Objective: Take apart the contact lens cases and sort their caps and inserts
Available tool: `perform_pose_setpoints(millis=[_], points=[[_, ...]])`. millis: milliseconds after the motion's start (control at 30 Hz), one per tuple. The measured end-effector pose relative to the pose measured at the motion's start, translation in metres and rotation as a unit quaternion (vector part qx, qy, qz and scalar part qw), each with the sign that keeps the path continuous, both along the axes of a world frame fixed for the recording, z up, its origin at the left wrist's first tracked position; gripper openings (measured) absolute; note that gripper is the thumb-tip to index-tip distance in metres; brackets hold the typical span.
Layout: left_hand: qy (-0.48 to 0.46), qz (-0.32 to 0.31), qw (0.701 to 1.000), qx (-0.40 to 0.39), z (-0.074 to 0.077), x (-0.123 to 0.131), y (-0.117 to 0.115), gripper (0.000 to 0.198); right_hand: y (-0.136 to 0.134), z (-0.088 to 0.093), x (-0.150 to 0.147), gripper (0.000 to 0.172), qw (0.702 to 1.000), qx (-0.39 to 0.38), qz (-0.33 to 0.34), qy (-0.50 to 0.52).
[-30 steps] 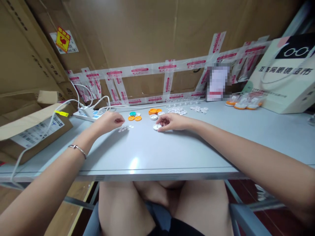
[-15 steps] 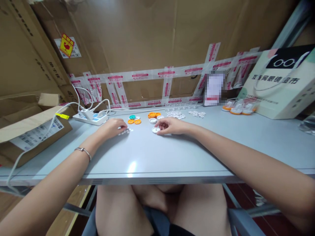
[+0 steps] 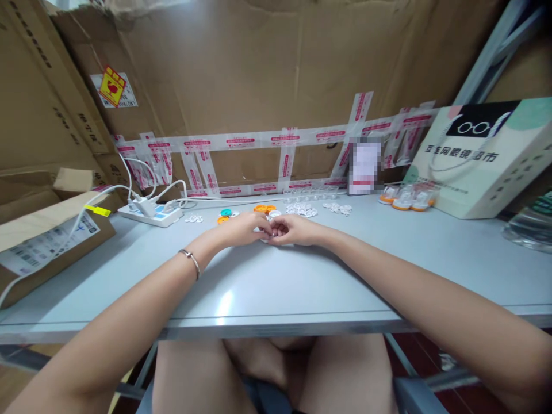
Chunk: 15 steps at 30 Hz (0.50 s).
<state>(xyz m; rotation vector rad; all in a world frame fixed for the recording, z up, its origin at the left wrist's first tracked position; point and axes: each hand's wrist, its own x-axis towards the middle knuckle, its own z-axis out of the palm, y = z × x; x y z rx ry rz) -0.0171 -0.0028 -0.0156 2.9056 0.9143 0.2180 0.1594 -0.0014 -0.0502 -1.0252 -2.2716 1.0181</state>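
My left hand (image 3: 250, 229) and my right hand (image 3: 294, 230) meet over the middle of the table, fingertips touching. Between and under them is a white round cap (image 3: 264, 241), mostly hidden; my right thumb and fingers are closed on it. The left fingers are pinched at the cap, but what they hold is too small to make out. Just behind the hands lie another white cap (image 3: 275, 214) and some orange rings (image 3: 264, 209). Left of these, partly behind my left hand, are a teal ring (image 3: 226, 213) and an orange ring (image 3: 223, 220).
Small white pieces (image 3: 194, 218) lie near a power strip (image 3: 150, 214). Piles of white parts (image 3: 302, 210) and clear cups (image 3: 317, 195) sit behind. A phone (image 3: 365, 167), orange-based clear pieces (image 3: 403, 199) and a paper bag (image 3: 466, 172) stand right; a carton (image 3: 56, 244) left.
My left hand has moved right, from the small white pieces to the cap at my right hand. The view has shifted slightly; small white pieces near the power strip now show.
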Motion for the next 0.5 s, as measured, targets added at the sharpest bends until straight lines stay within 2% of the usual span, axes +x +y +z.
perform_pose_setpoints(millis=[100, 267, 500], points=[[-0.029, -0.003, 1.0, -0.005, -0.009, -0.001, 0.004, 0.016, 0.003, -0.002, 0.0, 0.028, 1.0, 0.002, 0.012, -0.004], [-0.056, 0.016, 0.998, -0.001, -0.015, 0.001, 0.004, 0.014, 0.0, 0.001, 0.0, 0.024, 0.999, 0.018, 0.031, -0.009], [-0.046, -0.017, 0.998, 0.046, -0.021, 0.0, 0.007, 0.013, 0.001, 0.002, 0.001, 0.022, 0.998, 0.04, 0.04, -0.039]])
